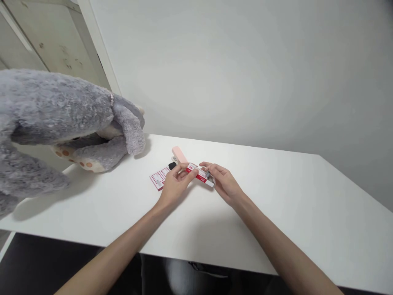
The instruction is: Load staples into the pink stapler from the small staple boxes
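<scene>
My left hand (176, 184) is closed around a small red and white staple box (198, 173), held tilted above the table. The box's right end is open, with a flap sticking out. At that end my right hand (226, 183) pinches a small grey strip of staples (208, 174), partly hidden by the fingers. Behind the left hand lies a pink stapler (179, 154) with a black part (172, 165) near it. A flat white card with red printing (157, 180) rests left of the left hand, with a small grey piece on it.
A large grey plush toy (61, 106) takes up the left side of the white table (276, 196), its ear hanging over the tabletop. A pale wall (230, 73) stands behind the table. The table's front edge runs below my forearms.
</scene>
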A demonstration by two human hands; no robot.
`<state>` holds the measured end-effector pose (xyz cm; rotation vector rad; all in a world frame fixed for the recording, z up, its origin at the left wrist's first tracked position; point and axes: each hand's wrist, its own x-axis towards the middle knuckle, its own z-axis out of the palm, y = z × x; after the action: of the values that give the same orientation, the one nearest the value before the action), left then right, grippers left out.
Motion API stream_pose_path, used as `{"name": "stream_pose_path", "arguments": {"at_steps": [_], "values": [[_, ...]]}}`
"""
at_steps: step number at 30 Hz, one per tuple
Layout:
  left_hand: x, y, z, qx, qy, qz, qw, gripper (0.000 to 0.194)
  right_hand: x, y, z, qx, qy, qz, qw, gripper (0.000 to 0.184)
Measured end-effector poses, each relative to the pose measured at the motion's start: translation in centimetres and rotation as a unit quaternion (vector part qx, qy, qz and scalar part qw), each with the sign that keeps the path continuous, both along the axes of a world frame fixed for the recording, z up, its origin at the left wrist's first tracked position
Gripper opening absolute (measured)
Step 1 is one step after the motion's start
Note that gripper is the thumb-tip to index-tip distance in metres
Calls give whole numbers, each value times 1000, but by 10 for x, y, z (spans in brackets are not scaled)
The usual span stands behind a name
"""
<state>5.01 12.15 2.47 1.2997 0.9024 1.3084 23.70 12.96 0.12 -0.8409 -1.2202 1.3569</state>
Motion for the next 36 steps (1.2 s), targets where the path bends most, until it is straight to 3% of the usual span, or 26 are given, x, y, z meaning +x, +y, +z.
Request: {"name": "stream_pose_path", "arguments": {"at_steps": [4, 12, 19, 25, 31, 36], "values": [[-1, 0, -2, -29, -25, -11, 999, 37, 4, 0, -2, 18, -49, 10, 999, 35], [-4, 4, -7, -26, -62, -8, 998, 42, 18, 1, 5, 74, -145, -4, 987, 38], [-4, 3, -6, -45, -81, -17, 996, 44, 17, -2, 10, 80, -137, -9, 987, 38], [-5, 3, -4, -52, -108, -25, 993, 47, 14, -3, 10, 27, -97, -10, 995, 43], [-7, 4, -6, -52, -126, -39, 990, 51, 14, -4, 9, -64, -27, 76, 995, 46], [-7, 4, -8, -55, -119, -72, 989, 55, 15, -4, 10, -86, -14, 61, 994, 47]]}}
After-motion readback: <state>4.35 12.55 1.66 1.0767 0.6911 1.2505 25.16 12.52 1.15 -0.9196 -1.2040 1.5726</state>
